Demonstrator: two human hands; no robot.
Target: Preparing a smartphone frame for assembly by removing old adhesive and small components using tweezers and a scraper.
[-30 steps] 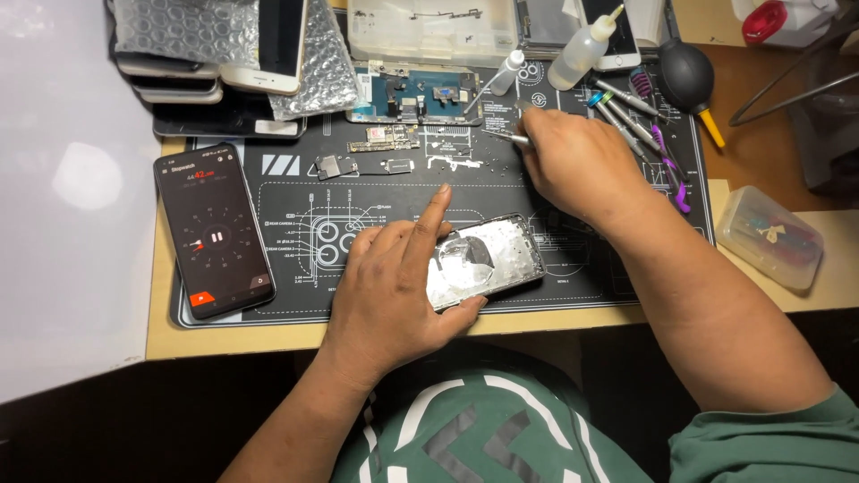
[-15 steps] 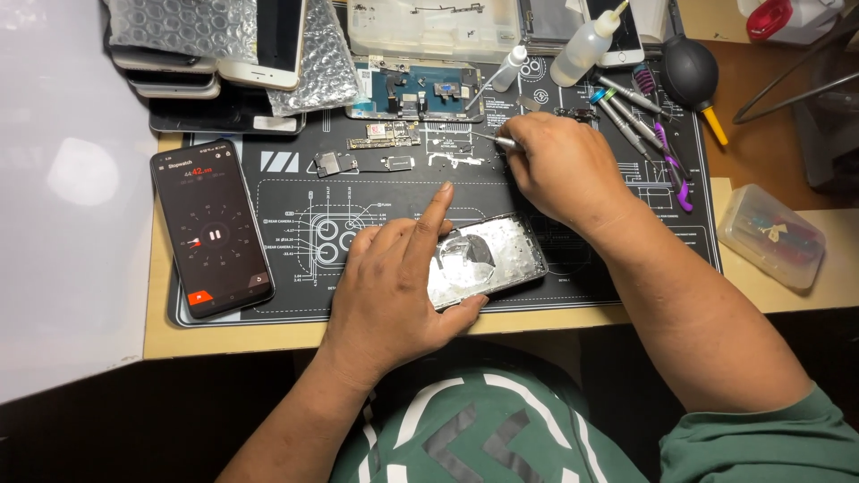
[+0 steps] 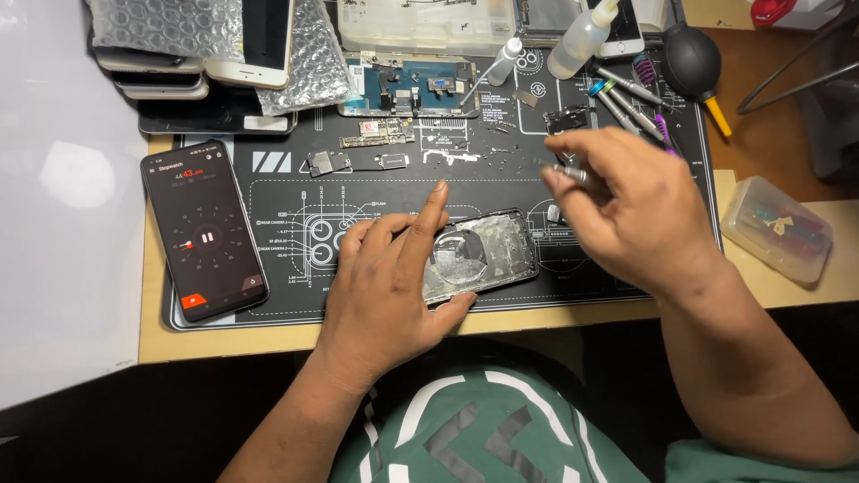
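The left hand (image 3: 389, 286) presses flat on the opened phone shell (image 3: 479, 257), the right hand (image 3: 640, 210) pinches a blurred metal tool (image 3: 573, 174), and a clear lidded box (image 3: 777, 228) holds small coloured parts.

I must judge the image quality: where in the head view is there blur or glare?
Head view: the right hand and its thin metal tool are motion-blurred; the left hand on the opened phone is sharp; glare washes out the white sheet at left.

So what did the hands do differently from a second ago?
The right hand came back from the small parts at the mat's far edge toward the opened phone, holding a thin metal tool. The left hand stayed pressing the phone down.
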